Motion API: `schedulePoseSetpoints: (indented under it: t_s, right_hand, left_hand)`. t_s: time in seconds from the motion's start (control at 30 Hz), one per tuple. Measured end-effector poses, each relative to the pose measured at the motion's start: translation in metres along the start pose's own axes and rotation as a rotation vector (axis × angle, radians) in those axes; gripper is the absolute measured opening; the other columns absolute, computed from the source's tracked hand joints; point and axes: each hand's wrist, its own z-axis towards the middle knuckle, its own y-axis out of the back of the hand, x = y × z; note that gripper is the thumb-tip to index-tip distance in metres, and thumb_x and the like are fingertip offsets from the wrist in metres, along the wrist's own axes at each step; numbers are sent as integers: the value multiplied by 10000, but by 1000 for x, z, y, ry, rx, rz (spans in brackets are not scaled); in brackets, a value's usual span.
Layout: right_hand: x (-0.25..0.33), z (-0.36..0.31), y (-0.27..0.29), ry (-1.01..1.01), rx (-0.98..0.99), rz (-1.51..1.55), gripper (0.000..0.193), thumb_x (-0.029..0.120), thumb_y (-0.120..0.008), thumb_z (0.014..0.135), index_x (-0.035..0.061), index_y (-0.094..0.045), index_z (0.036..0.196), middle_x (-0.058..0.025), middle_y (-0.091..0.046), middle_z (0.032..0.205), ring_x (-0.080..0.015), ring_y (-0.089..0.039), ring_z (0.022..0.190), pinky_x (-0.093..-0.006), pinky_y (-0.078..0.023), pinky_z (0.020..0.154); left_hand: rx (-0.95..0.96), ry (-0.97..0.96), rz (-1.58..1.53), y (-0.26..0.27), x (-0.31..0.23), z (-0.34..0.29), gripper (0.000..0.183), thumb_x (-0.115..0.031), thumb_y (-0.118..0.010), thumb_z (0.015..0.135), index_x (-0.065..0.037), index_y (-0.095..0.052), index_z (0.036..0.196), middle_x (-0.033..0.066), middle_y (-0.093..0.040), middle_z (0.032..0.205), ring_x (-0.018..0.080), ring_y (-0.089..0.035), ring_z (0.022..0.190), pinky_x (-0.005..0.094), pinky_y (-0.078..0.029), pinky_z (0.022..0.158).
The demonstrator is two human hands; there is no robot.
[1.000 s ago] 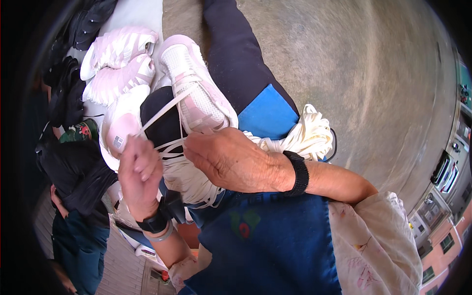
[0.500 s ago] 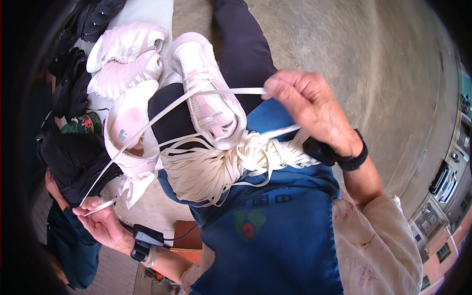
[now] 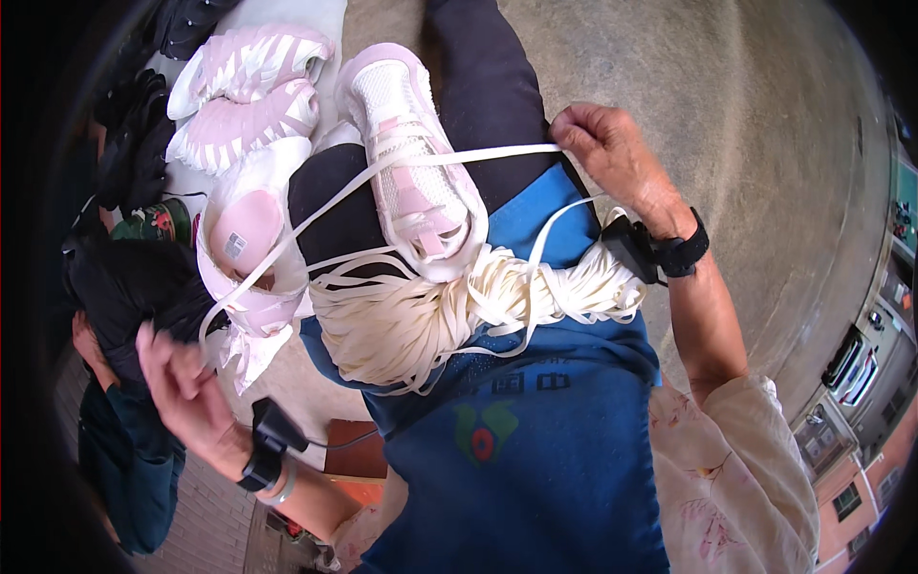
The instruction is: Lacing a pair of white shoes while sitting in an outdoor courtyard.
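A pink and white sneaker [image 3: 421, 196] lies on my dark-trousered lap, sole side away from me. A long white shoelace [image 3: 354, 187] crosses over it. My right hand [image 3: 607, 153], to the right of the sneaker, pinches the lace between closed fingers. From there the lace slopes left over the second sneaker and sags in a curve. My left hand [image 3: 191, 397] is lower left, blurred, its fingers stretched out and apart, close to the lace's drooping end. A thick bundle of cream-white laces [image 3: 402, 320] rests on my blue apron [image 3: 516, 450] below the sneaker.
Another pink and white sneaker [image 3: 251, 234] stands at left with its opening up. Beyond it lies a pair of pink and white sneakers [image 3: 244, 96] on a white sheet. Black items [image 3: 129, 143] are piled farther left, near another person's arm [image 3: 96, 352]. Concrete floor [image 3: 708, 86] spreads right.
My right hand has moved up and slightly right with the lace. My left hand has risen and its fingers have opened; the lace beside it has gone slack.
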Motion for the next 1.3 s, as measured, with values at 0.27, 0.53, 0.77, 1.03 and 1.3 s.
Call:
schedulePoseSetpoints:
  t_s: [0.27,0.53,0.77,1.03,1.3]
  right_hand:
    - [-9,13,-3,-36,-103,-176,182,110,-550,880,-36,-645,930,-141,-666,804,-241,-629,737,-357,-499,721]
    - [-23,27,16,-229,-312,212,231,201,-579,903,-19,-632,858,-4,-513,631,-93,-448,595,-290,-404,544]
    - [-63,27,6,18,-441,145,299,202,-544,911,-52,-531,753,-136,-368,574,-131,-376,587,-385,-354,490]
    - [-47,23,-12,-91,-568,338,237,258,-572,899,44,-590,798,18,-483,600,-78,-436,501,-280,-350,437]
    - [-63,44,-9,-134,-432,206,263,295,-570,895,51,-622,811,15,-473,559,-96,-464,495,-291,-364,431]
  left_hand:
    - [479,97,833,-171,73,-4,336,-223,-466,970,6,-596,1179,66,-690,1008,94,-493,547,202,-423,527]
    - [685,117,1001,-178,98,26,300,-247,-481,942,21,-610,978,134,-634,758,226,-609,714,329,-473,658]
    - [798,-11,846,-173,101,28,179,-144,-526,911,21,-573,857,167,-565,744,274,-553,706,375,-441,672]
    - [616,-191,1080,-165,97,18,236,-237,-635,783,-6,-625,827,226,-647,812,385,-631,803,419,-497,732]
    - [710,-355,997,-146,102,31,204,-214,-545,851,-41,-651,832,205,-630,828,401,-596,783,462,-475,714]
